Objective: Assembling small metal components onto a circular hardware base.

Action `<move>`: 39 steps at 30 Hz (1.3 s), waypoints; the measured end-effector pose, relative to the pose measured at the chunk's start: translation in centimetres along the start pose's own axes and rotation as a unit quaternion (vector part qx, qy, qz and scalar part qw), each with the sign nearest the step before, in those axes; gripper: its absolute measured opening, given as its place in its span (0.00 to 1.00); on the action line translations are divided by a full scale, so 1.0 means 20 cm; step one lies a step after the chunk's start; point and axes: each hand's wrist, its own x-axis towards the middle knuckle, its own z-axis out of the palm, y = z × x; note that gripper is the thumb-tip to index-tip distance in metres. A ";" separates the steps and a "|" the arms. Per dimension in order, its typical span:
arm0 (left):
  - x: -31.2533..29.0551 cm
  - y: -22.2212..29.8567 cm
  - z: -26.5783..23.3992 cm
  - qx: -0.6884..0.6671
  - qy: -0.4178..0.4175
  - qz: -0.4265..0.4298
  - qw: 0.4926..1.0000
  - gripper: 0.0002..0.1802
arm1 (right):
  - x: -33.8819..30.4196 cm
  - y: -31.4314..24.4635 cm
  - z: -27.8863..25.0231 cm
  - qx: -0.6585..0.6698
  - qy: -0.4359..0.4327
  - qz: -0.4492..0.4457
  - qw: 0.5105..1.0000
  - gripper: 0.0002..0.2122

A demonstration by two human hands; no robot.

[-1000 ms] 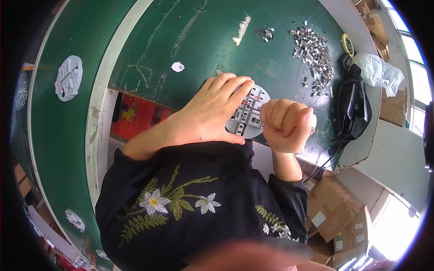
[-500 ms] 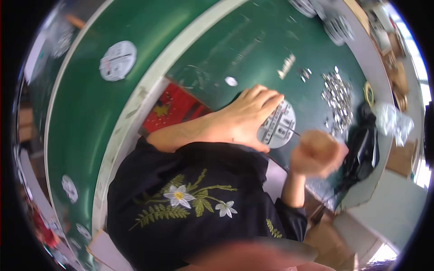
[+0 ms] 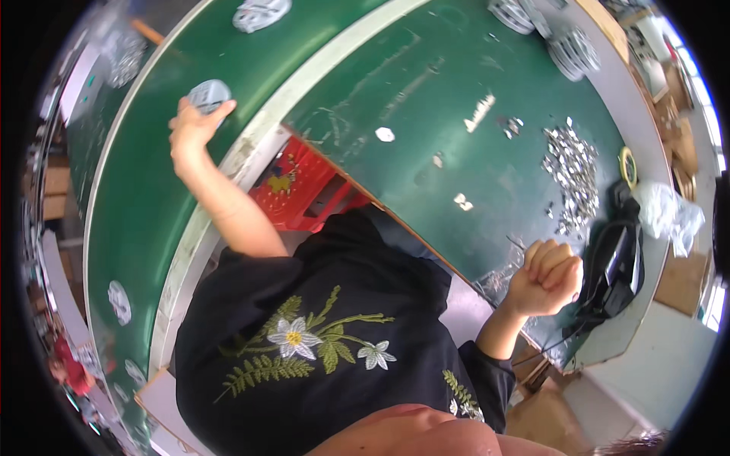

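Note:
My left hand [image 3: 194, 131] reaches out over the green belt at the left, its thumb and fingers around the rim of a grey round plate [image 3: 209, 96]. Whether the plate rests on the belt is hard to tell. Over the near right part of the green table, my right hand [image 3: 546, 277] is closed in a fist. A thin dark pointed tool [image 3: 515, 242] sticks out of it to the left; its handle is hidden in the fist.
Small shiny metal pieces [image 3: 572, 175] lie heaped at the right, beside a black device [image 3: 614, 254], a tape roll [image 3: 627, 167] and a plastic bag [image 3: 669, 213]. Stacked round plates [image 3: 572, 55] stand at the far right. A pale rail [image 3: 255, 148] separates belt and table. Below sits a red stool [image 3: 300, 186].
My left hand has moved from the table to the belt, and the round plate it held is gone from the table. Another plate on the belt has shifted away. My right hand has lowered slightly.

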 end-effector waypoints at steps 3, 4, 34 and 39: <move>-0.08 0.13 -0.07 0.018 0.041 0.023 0.999 0.57 | 0.06 -0.06 -0.13 -0.084 0.030 0.065 0.994 0.19; -0.14 0.20 -0.07 0.012 0.030 0.038 0.999 0.57 | 0.10 -0.09 -0.15 -0.098 0.041 0.059 0.993 0.19; -1.10 0.95 0.34 -0.319 -0.300 0.623 0.648 0.30 | 0.15 -0.02 -0.15 -0.421 -0.138 0.245 0.863 0.06; -1.12 0.99 0.34 -0.342 -0.308 0.591 0.662 0.07 | 0.13 0.01 -0.10 -0.409 -0.195 0.178 0.874 0.08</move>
